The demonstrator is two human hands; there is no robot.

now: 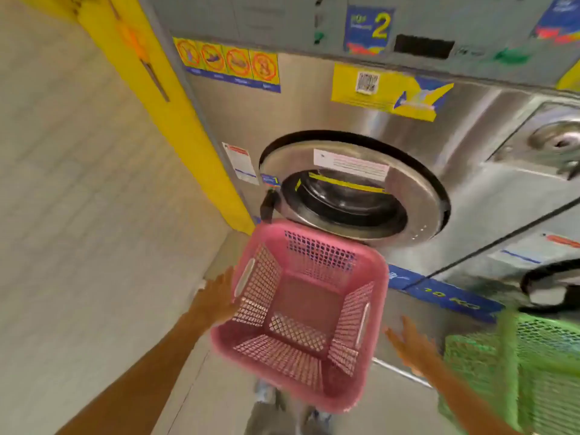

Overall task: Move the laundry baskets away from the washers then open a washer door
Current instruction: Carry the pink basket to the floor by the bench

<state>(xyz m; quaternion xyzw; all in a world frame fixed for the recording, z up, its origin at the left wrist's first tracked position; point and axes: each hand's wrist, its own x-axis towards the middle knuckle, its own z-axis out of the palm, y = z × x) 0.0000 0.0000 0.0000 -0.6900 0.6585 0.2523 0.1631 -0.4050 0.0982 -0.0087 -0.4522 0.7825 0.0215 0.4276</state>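
Observation:
An empty pink laundry basket [301, 312] with mesh walls stands right in front of the steel washer marked 2 [314, 120]. The washer's round door [351, 186] is closed, its black handle [266, 208] at the left just above the basket's rim. My left hand [216, 296] is spread open beside the basket's left wall, close to its handle slot. My right hand [411, 346] hovers open just off the basket's right wall, fingers apart. A green laundry basket [533, 372] stands at the right, in front of the neighbouring washer.
A yellow pillar [175, 120] and a pale tiled wall [78, 183] close off the left side. A second washer [539, 189] stands to the right. Grey floor [201, 390] and my feet show below the pink basket.

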